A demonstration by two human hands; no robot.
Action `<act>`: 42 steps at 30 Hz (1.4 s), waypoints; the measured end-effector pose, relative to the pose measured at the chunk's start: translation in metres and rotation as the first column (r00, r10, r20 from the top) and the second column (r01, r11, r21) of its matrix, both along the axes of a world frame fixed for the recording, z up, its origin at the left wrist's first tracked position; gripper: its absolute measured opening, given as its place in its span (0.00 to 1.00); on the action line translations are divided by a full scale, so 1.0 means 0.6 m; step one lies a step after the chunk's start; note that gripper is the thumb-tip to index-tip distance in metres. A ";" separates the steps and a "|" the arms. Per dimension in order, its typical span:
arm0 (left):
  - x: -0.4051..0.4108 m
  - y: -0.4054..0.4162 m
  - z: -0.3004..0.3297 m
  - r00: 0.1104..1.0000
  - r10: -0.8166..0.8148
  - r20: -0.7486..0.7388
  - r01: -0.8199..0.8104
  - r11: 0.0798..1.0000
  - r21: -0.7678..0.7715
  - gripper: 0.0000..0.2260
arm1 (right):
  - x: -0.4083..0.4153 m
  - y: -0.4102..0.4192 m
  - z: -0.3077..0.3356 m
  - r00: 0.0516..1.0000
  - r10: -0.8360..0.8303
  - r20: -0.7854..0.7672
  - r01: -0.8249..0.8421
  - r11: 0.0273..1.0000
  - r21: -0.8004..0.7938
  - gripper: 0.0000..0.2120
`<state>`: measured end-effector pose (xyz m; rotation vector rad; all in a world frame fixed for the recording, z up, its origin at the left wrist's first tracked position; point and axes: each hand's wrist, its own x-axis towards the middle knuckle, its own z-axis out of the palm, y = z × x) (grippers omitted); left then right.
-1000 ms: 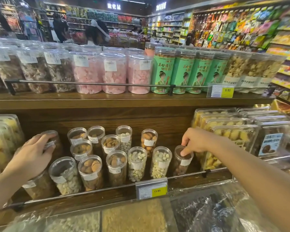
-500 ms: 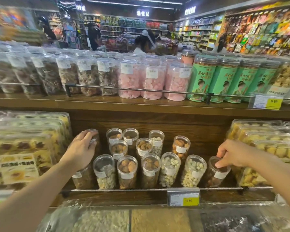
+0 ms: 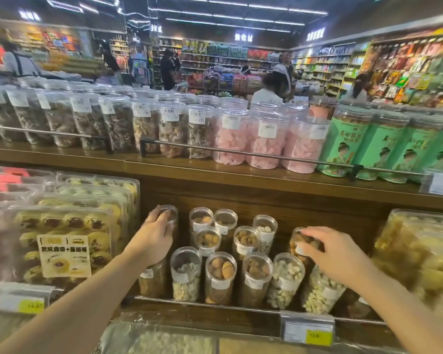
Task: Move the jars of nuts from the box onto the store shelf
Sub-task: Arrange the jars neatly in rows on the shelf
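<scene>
Several small clear jars of nuts (image 3: 220, 277) lie tilted in rows on the lower wooden store shelf (image 3: 241, 318), behind a metal rail. My left hand (image 3: 155, 236) grips the lid end of a back-row jar (image 3: 169, 213) at the left of the group. My right hand (image 3: 335, 254) holds the top of a back-row jar (image 3: 298, 238) at the right, fingertips curled over its lid. The box is out of view.
Clear trays of yellow pastries (image 3: 62, 241) flank the jars on the left and more packs (image 3: 420, 259) on the right. The upper shelf carries tall jars of pink sweets (image 3: 264, 144) and green canisters (image 3: 343, 146). A price tag (image 3: 307, 330) hangs on the rail. Shoppers stand in the far aisles.
The view has swung to the left and up. My right hand has moved from the front-right jar up to a back-row jar. My left hand stays on its jar.
</scene>
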<state>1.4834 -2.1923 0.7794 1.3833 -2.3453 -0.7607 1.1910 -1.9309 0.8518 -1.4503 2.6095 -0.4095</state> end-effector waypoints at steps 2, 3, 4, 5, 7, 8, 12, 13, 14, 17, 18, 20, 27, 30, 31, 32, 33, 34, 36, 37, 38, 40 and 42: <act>-0.004 -0.001 0.001 1.000 -0.016 0.022 0.016 1.000 0.018 0.25 | 0.054 -0.043 -0.017 0.991 0.125 0.054 -0.123 0.992 -0.031 0.28; -0.007 -0.001 0.002 0.999 -0.026 0.037 0.025 0.999 0.025 0.25 | 0.075 -0.065 -0.023 0.986 0.161 0.053 -0.161 0.987 -0.013 0.30; -0.010 -0.002 0.003 0.998 -0.036 0.056 0.034 0.999 0.032 0.26 | 0.092 -0.087 -0.029 0.981 0.189 0.045 -0.190 0.982 0.016 0.33; -0.013 -0.003 0.004 0.996 -0.043 0.076 0.040 0.998 0.040 0.26 | 0.105 -0.108 -0.036 0.975 0.217 0.039 -0.219 0.975 0.049 0.34; -0.017 -0.008 0.004 0.994 -0.048 0.099 0.043 0.998 0.048 0.27 | 0.127 -0.143 -0.049 0.963 0.265 0.043 -0.268 0.955 0.124 0.36; -0.018 -0.011 0.004 0.994 -0.040 0.101 0.036 0.998 0.044 0.27 | 0.135 -0.156 -0.057 0.959 0.280 0.048 -0.285 0.946 0.154 0.37; -0.031 -0.026 0.002 0.994 0.026 0.103 -0.012 0.991 -0.134 0.23 | 0.154 -0.185 -0.079 0.953 0.300 0.038 -0.301 0.931 0.205 0.38; -0.037 -0.031 0.002 0.994 0.035 0.102 -0.017 0.985 -0.173 0.21 | 0.158 -0.187 -0.084 0.953 0.302 0.015 -0.298 0.931 0.210 0.37; -0.044 -0.037 0.003 0.995 0.041 0.095 -0.023 0.981 -0.191 0.20 | 0.161 -0.186 -0.090 0.953 0.303 -0.018 -0.292 0.933 0.212 0.37; -0.065 -0.056 0.008 0.996 0.058 0.075 -0.042 0.979 -0.201 0.16 | 0.166 -0.186 -0.100 0.948 0.306 -0.091 -0.284 0.939 0.195 0.34; -0.071 -0.062 0.010 0.995 0.068 0.076 -0.051 0.978 -0.204 0.14 | 0.166 -0.186 -0.100 0.945 0.312 -0.098 -0.290 0.937 0.193 0.33; -0.080 -0.069 0.014 0.992 0.100 0.073 -0.082 0.973 -0.216 0.10 | 0.166 -0.188 -0.101 0.934 0.339 -0.115 -0.313 0.929 0.195 0.31; -0.085 -0.073 0.012 0.994 0.111 0.020 -0.103 0.962 -0.252 0.06 | 0.158 -0.192 -0.109 0.933 0.348 -0.097 -0.324 0.925 0.198 0.31; -0.081 -0.072 0.011 0.994 0.105 -0.004 -0.103 0.964 -0.247 0.10 | 0.159 -0.193 -0.111 0.935 0.340 -0.097 -0.315 0.926 0.210 0.33; -0.080 -0.073 0.010 0.995 0.098 -0.006 -0.096 0.964 -0.247 0.12 | 0.160 -0.193 -0.110 0.937 0.337 -0.095 -0.311 0.927 0.211 0.33; -0.078 -0.073 0.011 0.996 0.085 -0.005 -0.084 0.965 -0.247 0.14 | 0.160 -0.193 -0.110 0.938 0.334 -0.094 -0.309 0.927 0.213 0.33; -0.077 -0.072 0.012 0.998 0.070 -0.002 -0.068 0.969 -0.239 0.15 | 0.161 -0.192 -0.109 0.937 0.335 -0.093 -0.310 0.926 0.215 0.34; -0.075 -0.073 0.015 0.999 0.053 0.004 -0.050 0.971 -0.233 0.15 | 0.162 -0.192 -0.108 0.937 0.336 -0.095 -0.311 0.926 0.214 0.35; -0.072 -0.075 0.021 0.999 0.021 0.031 -0.013 0.972 -0.236 0.15 | 0.162 -0.194 -0.107 0.937 0.334 -0.101 -0.307 0.926 0.218 0.37; -0.070 -0.077 0.023 0.999 0.007 0.051 0.006 0.971 -0.241 0.15 | 0.162 -0.194 -0.107 0.936 0.335 -0.104 -0.307 0.925 0.223 0.38; -0.068 -0.079 0.025 0.998 -0.008 0.070 0.025 0.970 -0.243 0.15 | 0.162 -0.195 -0.106 0.936 0.335 -0.105 -0.306 0.925 0.224 0.39; -0.066 -0.080 0.028 0.996 -0.029 0.086 0.049 0.970 -0.238 0.16 | 0.162 -0.196 -0.107 0.936 0.336 -0.106 -0.308 0.926 0.219 0.38; -0.064 -0.081 0.033 0.996 -0.040 0.075 0.055 0.975 -0.215 0.18 | 0.162 -0.196 -0.107 0.936 0.337 -0.105 -0.309 0.926 0.218 0.37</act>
